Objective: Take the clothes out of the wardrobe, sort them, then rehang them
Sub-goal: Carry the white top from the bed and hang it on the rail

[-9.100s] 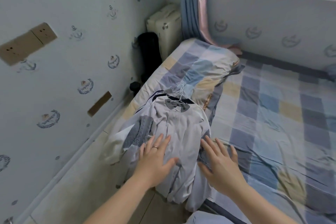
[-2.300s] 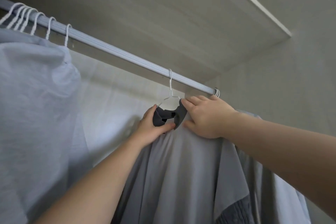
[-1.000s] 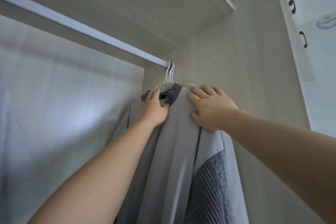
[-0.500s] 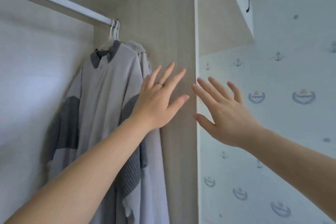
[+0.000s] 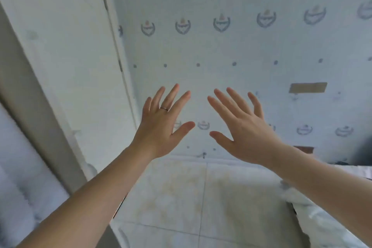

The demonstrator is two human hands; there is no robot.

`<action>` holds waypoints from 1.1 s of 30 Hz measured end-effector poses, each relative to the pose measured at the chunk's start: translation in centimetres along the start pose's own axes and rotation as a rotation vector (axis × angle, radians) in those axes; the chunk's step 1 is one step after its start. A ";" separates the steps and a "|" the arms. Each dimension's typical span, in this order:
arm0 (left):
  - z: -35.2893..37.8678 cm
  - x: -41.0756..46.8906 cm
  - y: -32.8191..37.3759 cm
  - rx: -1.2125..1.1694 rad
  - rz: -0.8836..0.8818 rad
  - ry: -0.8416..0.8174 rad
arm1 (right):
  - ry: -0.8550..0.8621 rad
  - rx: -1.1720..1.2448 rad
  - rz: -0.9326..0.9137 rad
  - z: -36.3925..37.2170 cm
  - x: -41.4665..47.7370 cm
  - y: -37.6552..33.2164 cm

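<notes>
Between garments, judging by empty hands: left hand [image 5: 161,127] and right hand [image 5: 243,129] fingers spread, right of wardrobe door [image 5: 66,62]. Next: fetch another garment.

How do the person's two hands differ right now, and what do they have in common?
The left hand wears a thin ring on one finger; the right hand shows none. The left hand is nearer the white wardrobe door, while the right hand is out in front of the anchor-patterned wall. The left fingers tilt up and to the right; the right fingers tilt up and to the left. Both are open, fingers spread, backs to the camera, holding nothing.
</notes>
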State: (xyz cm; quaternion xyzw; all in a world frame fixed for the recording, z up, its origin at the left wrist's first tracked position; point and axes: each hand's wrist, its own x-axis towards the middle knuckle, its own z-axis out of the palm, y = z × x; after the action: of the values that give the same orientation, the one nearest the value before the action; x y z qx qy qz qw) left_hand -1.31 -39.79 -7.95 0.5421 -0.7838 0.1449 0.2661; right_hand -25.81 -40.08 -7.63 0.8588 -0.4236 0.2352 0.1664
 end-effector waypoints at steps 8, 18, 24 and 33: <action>19.4 1.4 9.9 -0.289 0.083 -0.309 | -0.175 0.037 0.493 8.2 -14.4 10.5; 38.6 7.2 21.2 -0.514 0.225 -0.714 | -0.364 0.032 1.012 15.7 -25.2 22.7; 47.1 12.5 26.8 -0.569 0.351 -0.887 | -0.429 -0.026 1.222 18.4 -28.0 29.8; 55.9 19.9 37.2 -0.524 0.588 -1.011 | -0.406 -0.028 1.512 18.9 -33.3 38.0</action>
State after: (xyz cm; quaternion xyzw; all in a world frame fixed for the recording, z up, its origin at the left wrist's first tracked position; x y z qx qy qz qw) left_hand -55.71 -70.20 -39.84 0.2228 -0.9379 -0.2582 -0.0633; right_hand -69.13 -49.91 -38.24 0.3614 -0.9186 0.1178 -0.1087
